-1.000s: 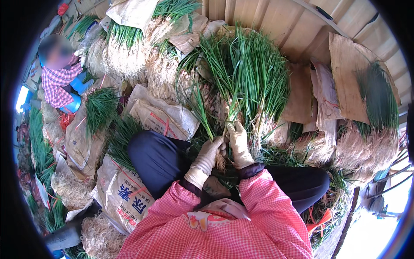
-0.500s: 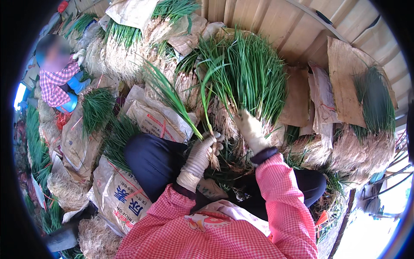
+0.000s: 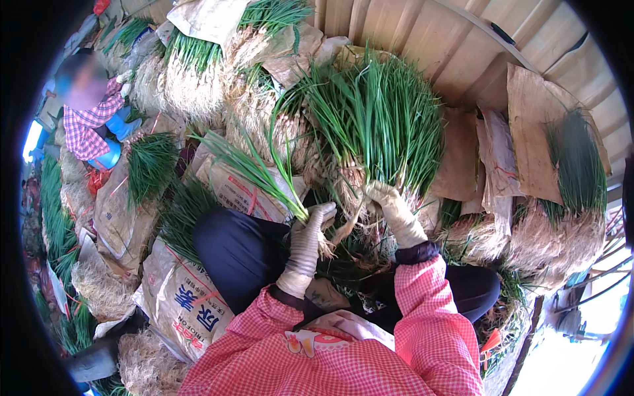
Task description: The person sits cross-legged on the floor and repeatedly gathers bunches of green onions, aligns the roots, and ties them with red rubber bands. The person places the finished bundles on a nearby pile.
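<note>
My left hand (image 3: 306, 243), in a striped work glove, is closed around a few long-leaved green onion-like plants (image 3: 267, 181). Their leaves slant up to the left, and pale roots hang below the fist. My right hand (image 3: 395, 210), in a pale glove, is closed with fingertips pinched at a withered, straw-coloured strand (image 3: 352, 223), which stretches down toward the roots by my left hand. Just beyond it stands a large upright bundle of the same green plants (image 3: 389, 122), with reddish-white bases and tangled roots. Exactly what the right fingertips grip is partly hidden.
Rooted green bundles (image 3: 191, 76) are stacked at the back left, others (image 3: 574, 165) at the right. Printed sacks (image 3: 188, 297) lie left of my bent knee (image 3: 238, 254). A ribbed metal wall (image 3: 456, 46) rises behind. Another person (image 3: 89, 125) sits far left.
My right hand has drawn back slightly from the large bundle's base, and a withered strand now shows between my hands. The plants in my left hand have tilted further left.
</note>
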Available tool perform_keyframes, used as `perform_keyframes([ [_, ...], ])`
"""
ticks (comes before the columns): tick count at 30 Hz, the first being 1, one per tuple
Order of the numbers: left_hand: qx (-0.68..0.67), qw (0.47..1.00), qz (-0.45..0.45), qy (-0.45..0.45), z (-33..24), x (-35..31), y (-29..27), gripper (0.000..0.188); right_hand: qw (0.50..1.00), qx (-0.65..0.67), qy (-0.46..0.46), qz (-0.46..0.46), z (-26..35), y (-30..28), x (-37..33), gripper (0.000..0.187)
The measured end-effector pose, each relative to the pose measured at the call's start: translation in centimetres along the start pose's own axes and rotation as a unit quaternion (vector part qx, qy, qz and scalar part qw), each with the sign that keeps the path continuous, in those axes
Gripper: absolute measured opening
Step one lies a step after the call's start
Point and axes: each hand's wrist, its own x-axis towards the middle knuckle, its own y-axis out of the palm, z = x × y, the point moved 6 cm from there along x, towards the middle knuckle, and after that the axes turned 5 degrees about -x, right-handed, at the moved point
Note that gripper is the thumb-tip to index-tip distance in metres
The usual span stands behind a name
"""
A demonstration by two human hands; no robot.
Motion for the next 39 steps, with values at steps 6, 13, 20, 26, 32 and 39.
perform_keyframes([
  [6,0.025,0.978,0.0,-0.205,5.7,-1.0,-1.3,0.023,0.989,-0.144,0.0,0.027,-2.7,3.0,-0.8,0.025],
  [13,0.115,0.966,0.07,-0.219,5.1,-2.2,-1.3,0.023,0.695,-0.653,-0.235,-0.19,-0.4,5.2,-1.1,0.025],
  [20,-0.184,0.938,0.229,-0.182,0.0,-3.1,2.7,0.027,0.944,0.106,-0.164,-0.266,-8.3,-0.4,5.3,0.021],
  [26,-0.191,0.943,0.1,-0.253,4.2,-0.8,-1.3,0.031,0.696,-0.717,-0.032,0.026,-18.4,7.1,-0.4,0.017],
  [32,-0.2,0.91,0.148,-0.332,4.4,-2.1,-0.1,0.035,0.721,-0.624,0.106,0.282,-11.6,4.6,-7.6,0.027],
  [39,0.009,0.966,0.102,-0.237,3.2,-2.2,1.5,0.025,0.708,-0.674,0.131,-0.162,-6.3,-5.0,-0.9,0.041],
])
